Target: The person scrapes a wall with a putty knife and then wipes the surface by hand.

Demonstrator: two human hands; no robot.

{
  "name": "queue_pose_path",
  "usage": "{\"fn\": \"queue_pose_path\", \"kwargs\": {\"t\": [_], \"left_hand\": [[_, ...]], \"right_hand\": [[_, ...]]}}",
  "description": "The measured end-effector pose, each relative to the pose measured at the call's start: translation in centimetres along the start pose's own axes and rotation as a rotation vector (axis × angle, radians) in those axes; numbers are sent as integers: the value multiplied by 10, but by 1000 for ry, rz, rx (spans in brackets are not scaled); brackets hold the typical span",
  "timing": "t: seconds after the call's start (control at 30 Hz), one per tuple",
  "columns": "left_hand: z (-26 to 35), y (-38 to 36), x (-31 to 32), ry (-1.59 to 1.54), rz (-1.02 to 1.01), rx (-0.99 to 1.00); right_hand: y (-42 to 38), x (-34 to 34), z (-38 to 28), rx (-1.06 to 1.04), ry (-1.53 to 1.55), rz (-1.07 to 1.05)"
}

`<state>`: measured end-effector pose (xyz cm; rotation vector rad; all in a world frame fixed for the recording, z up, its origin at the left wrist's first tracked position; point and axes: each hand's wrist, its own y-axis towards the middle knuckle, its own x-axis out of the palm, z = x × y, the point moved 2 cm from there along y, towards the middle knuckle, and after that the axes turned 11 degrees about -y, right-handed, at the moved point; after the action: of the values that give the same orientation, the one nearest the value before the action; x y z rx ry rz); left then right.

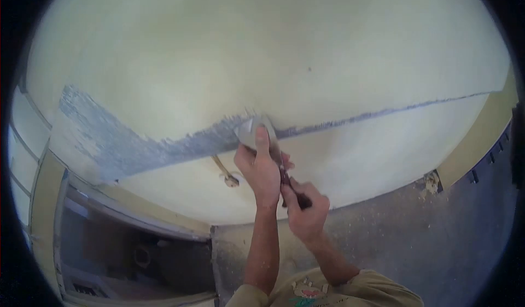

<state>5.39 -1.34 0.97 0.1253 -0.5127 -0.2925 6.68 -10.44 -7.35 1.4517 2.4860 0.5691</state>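
Observation:
My left hand is closed on a pale, flat scraper-like blade, with the thumb lying along its face. That blade is against or very near the wall, at a band of bluish-grey scraped surface. Just below and to the right, my right hand is wrapped round a dark reddish handle that runs up toward my left hand. Whether the handle and the blade are one tool cannot be made out.
A cable end sticks out of the lower wall, left of my hands. At the lower left is a dark recess with a frame. The grey floor shows specks. A damaged patch marks the wall's lower right corner.

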Motion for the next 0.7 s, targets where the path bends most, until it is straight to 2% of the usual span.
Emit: {"fn": "queue_pose_path", "kwargs": {"t": [0.3, 0.5, 0.63, 0.7], "left_hand": [[-24, -11, -14, -79, -29, -53], [2, 6, -8, -43, -82, -27], [0, 1, -11, -64, -54, -35], [-3, 0, -13, -55, -56, -69]], "right_hand": [[-17, -13, 5, 2, -24, -16], [-7, 3, -12, -20, 22, 22], [-15, 2, -12, 32, 19, 14], [-12, 6, -10, -9, 17, 15]]}}
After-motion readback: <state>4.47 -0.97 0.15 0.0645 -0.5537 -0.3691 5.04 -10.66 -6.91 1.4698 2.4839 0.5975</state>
